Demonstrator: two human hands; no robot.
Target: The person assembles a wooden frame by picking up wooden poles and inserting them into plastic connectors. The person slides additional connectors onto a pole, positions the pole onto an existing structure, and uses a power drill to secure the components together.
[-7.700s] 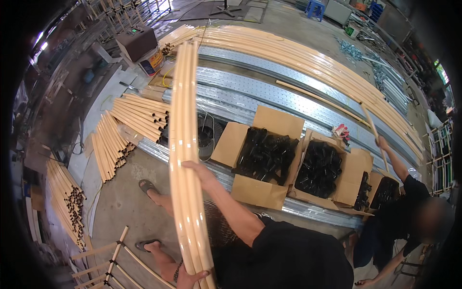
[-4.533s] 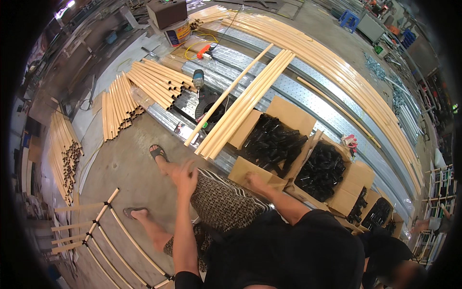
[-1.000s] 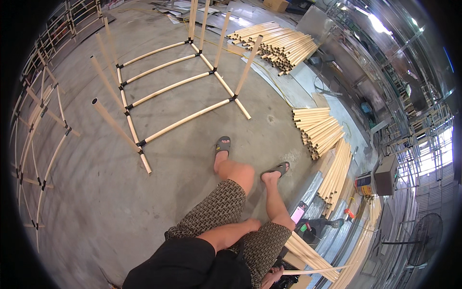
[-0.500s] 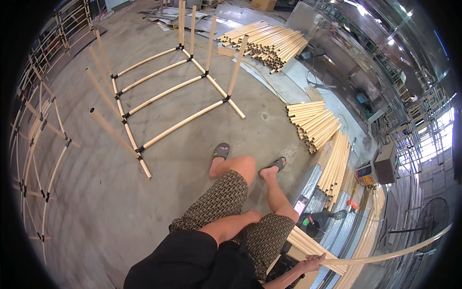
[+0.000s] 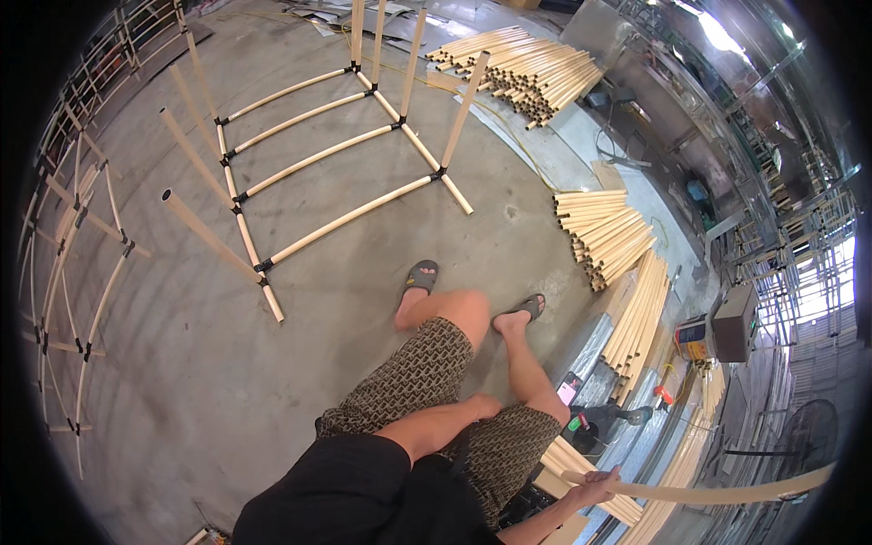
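At lower right, my right hand (image 5: 597, 488) is closed around a long cream pipe (image 5: 718, 493). The pipe runs off to the right rim, and its short near end pokes out left of my fist. My left hand (image 5: 485, 406) rests between my thighs, its fingers tucked out of sight. Under the held pipe lie more cream pipes (image 5: 581, 468), beside a box of black parts (image 5: 524, 505) partly hidden by my leg. On the floor ahead stands a frame of cream pipes (image 5: 350, 186) with black joints and several uprights.
Stacks of cut pipes lie at the far right (image 5: 522, 73) and mid right (image 5: 604, 236). Near my right knee are a phone (image 5: 569, 391) and a red-tipped tool (image 5: 664, 395). Another pipe frame (image 5: 95, 245) stands at left. A bucket (image 5: 694, 339) sits beside a box (image 5: 735, 324).
The held pipe has shifted left in my right hand, so its near end now sticks out past my fist. The view has turned slightly; my left hand stays on my lap.
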